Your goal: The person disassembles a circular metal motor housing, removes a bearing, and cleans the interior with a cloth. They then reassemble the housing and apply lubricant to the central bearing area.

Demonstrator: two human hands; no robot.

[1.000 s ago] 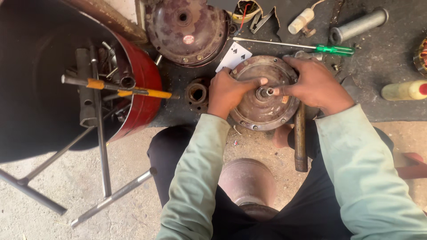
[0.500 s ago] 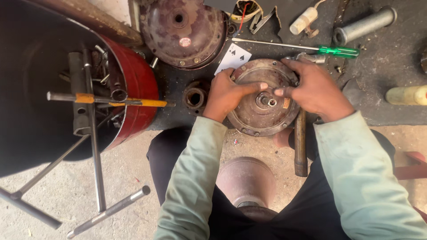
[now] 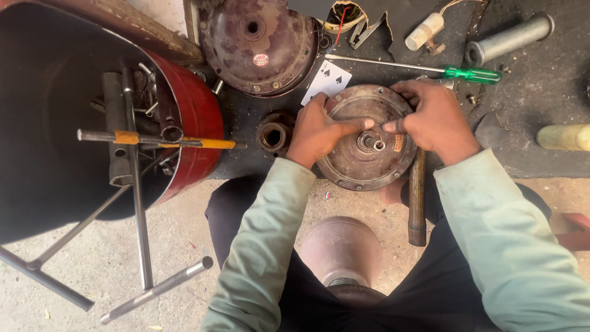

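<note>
Scanning from the left: red metal drum (image 3: 196,123) holding pipes and bars, with a yellow-banded rod (image 3: 153,141) laid across its rim. Further right, a small bearing ring (image 3: 275,135) on the dark mat (image 3: 528,154), just beside the left hand (image 3: 319,132). Left hand spread over the rim of the round metal cover plate (image 3: 359,166), forefinger stretched toward the centre hub (image 3: 370,142). Plate lying flat on the mat, in front of the knees, below a second, rusted cover (image 3: 258,46) and a playing card (image 3: 326,80). Right hand (image 3: 433,120) curled over the far rim, thumb and forefinger pinched near the hub; whether anything is held between them not discernible. Judged heavy, rigid cast metal, greasy and likely slippery; best gripped at opposite rim edges, not by the hub. Hammer handle (image 3: 417,197) under the plate's right edge; green-handled screwdriver (image 3: 430,69) and grey cylinder (image 3: 510,38) beyond.
</note>
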